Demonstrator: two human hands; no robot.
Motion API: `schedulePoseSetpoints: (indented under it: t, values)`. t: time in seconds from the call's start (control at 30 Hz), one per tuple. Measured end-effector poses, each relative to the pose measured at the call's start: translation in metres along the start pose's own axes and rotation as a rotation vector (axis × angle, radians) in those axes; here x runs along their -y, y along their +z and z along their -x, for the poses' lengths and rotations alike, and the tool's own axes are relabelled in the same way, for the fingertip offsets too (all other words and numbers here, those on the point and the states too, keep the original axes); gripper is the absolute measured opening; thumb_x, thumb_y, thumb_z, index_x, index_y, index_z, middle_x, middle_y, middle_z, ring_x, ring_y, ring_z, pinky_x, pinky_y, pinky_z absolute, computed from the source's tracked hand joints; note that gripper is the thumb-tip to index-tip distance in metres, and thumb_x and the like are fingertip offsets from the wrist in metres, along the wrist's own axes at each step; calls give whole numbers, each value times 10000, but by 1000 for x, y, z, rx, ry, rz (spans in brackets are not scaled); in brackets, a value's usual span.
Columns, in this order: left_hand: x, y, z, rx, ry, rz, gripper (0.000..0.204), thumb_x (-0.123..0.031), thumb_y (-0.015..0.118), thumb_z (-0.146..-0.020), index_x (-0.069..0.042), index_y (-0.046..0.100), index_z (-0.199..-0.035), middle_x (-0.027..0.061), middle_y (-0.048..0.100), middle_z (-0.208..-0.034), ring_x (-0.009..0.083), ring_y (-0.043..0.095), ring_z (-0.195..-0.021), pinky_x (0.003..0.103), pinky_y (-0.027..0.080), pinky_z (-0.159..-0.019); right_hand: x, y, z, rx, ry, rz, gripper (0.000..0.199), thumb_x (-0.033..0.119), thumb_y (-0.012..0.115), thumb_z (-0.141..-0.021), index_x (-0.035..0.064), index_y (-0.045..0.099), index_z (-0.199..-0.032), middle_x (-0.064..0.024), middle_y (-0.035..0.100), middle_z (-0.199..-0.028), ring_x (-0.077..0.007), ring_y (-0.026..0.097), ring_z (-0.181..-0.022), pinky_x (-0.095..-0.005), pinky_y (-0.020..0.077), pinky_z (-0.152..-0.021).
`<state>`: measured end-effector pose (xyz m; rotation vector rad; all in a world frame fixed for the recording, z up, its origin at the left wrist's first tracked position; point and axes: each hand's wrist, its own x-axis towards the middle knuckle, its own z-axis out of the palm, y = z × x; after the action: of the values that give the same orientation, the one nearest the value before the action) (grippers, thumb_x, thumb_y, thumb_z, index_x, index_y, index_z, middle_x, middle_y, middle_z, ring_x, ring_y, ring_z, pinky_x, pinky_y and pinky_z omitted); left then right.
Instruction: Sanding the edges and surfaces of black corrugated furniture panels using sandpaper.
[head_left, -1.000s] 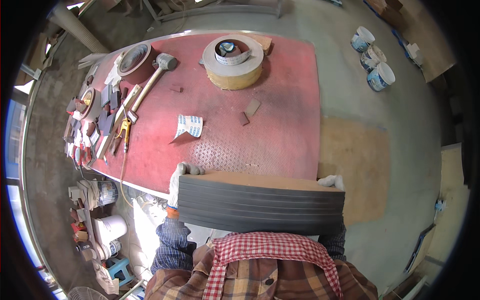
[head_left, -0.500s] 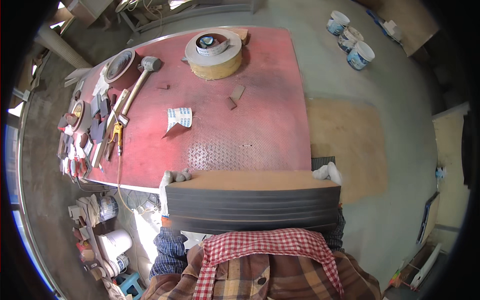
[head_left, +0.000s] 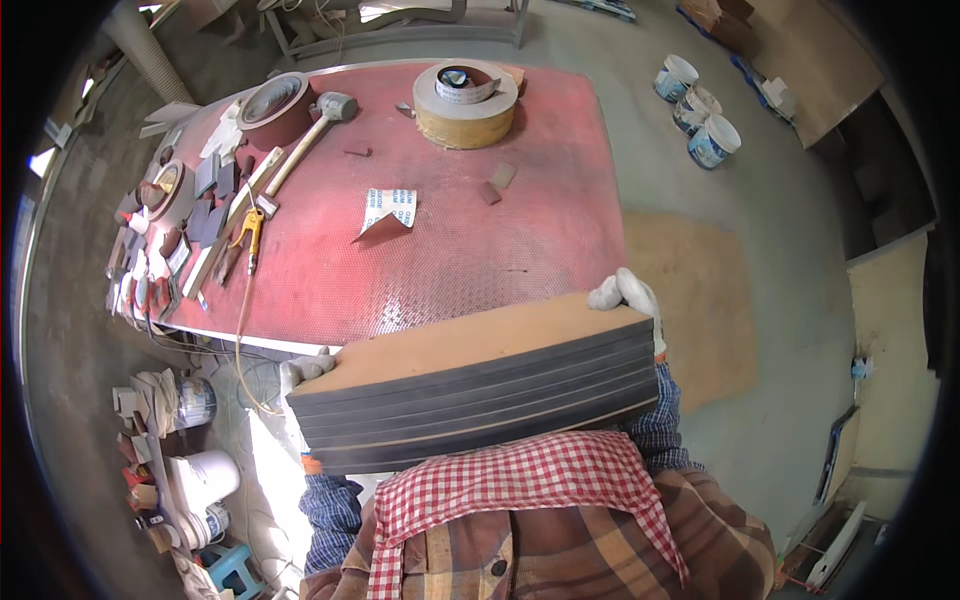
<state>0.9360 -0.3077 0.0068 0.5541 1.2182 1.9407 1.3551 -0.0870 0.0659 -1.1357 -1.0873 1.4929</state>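
Observation:
A stack of several flat boards [head_left: 480,385], tan on top with dark grey edges, is held against my body in front of my checked apron. My left hand [head_left: 308,368], in a pale work glove, grips the stack's left end with its fingers over the top corner. At the right end my gloved right hand [head_left: 628,292] is closed round the far corner, fingers on the tan face. The stack sits tilted, its right end farther forward than its left. Beyond it lies the red table [head_left: 480,250] with a textured top. The undersides of the boards are hidden.
On the table are a large tape roll [head_left: 465,115], a brown abrasive roll [head_left: 277,112], a mallet [head_left: 315,140], a yellow air gun [head_left: 250,235] and a curled paper piece [head_left: 387,213]. Buckets [head_left: 713,141] stand on the floor at far right; a white bucket [head_left: 205,478] is at left.
The stack has turned, its right end swinging forward and its left end dropping back toward me. Both hands have kept hold of it. My view of the table has shifted.

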Motion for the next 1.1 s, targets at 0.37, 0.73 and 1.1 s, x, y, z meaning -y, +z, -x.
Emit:
schedulePoseSetpoints:
  t: [0.37,0.73,1.1]
  values:
    - [14,41,-7,-129,56,35,438,-345,440,-1225,-33,606,-966,77,633,-915,224,651,-955,533,377,-1337,9,-27,-77,88,162,-134,408,302,576,-1131,52,683,-827,-64,704,-810,-173,637,-756,-373,540,-759]
    - [51,140,-99,53,-115,60,457,-367,479,-1213,-80,567,-869,19,542,-793,208,539,-813,498,474,-1192,35,-121,-86,-131,70,-30,476,339,566,-1128,89,627,-728,-47,649,-730,-154,608,-723,-372,523,-740]
    - [94,126,-123,151,-402,-331,656,-511,368,-1217,30,675,-1427,146,716,-1348,280,654,-1249,411,497,-1153,-43,-170,-102,-123,310,37,550,466,483,-1152,-29,715,-1213,-185,723,-1287,-239,681,-1166,-393,513,-1048]
